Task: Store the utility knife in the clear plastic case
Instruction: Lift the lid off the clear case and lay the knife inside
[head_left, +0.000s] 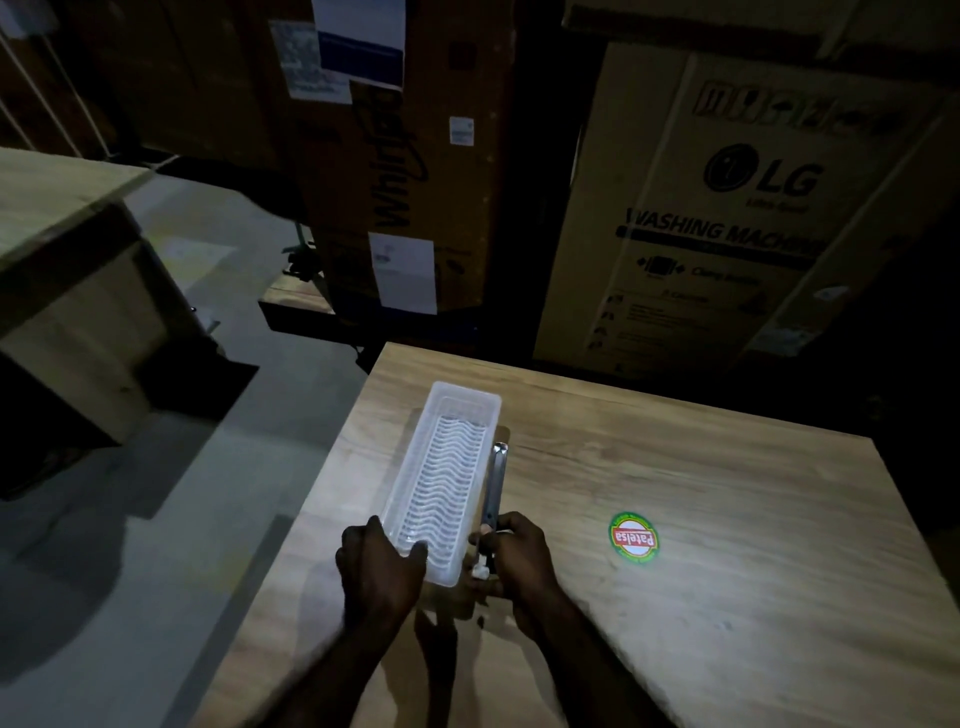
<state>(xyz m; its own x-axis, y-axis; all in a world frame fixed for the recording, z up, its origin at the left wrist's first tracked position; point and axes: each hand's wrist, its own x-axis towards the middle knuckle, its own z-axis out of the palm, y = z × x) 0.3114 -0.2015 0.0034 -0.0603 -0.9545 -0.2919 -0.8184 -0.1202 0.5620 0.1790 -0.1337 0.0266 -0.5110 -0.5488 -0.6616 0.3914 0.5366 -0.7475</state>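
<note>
Both hands sit nearest, on a wooden table: the left hand grips the near end of the clear plastic case, lidless, holding only a wavy ribbed insert. Just beside its right wall lies the utility knife, its near end pinched in the right hand. Farther right, a round Patelsa sticker; cardboard appliance boxes stand behind.

Wooden table, dimly lit | clear plastic case lies lengthwise near its left edge, under my left hand | utility knife just beside the case's right wall, my right hand gripping its near end | round red-and-green sticker further right
</note>
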